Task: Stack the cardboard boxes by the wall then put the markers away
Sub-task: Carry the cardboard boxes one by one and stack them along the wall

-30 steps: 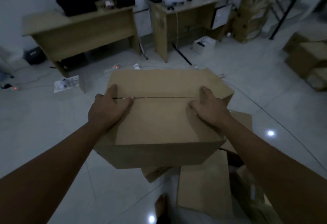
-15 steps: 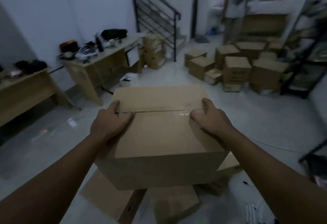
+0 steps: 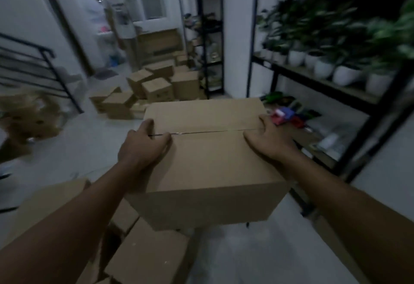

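I carry a closed brown cardboard box point(image 3: 210, 156) at chest height, its top seam running left to right. My left hand point(image 3: 143, 147) grips its left edge, thumb on top at the seam. My right hand point(image 3: 268, 142) grips the right edge the same way. A pile of several more cardboard boxes point(image 3: 156, 86) sits on the floor ahead by the far wall. Small red and blue items point(image 3: 284, 115) lie just beyond the box on the right, too blurred to identify.
More boxes point(image 3: 145, 256) lie on the floor under my left arm. A black shelf rack point(image 3: 358, 99) with white potted plants point(image 3: 324, 68) lines the right side. A stair railing point(image 3: 44, 59) stands at the left. A person point(image 3: 118, 14) stands at the far end.
My view has swung right, from the desks past the stairs to the plant rack and the far box pile. Both hands keep the same hold on the box.
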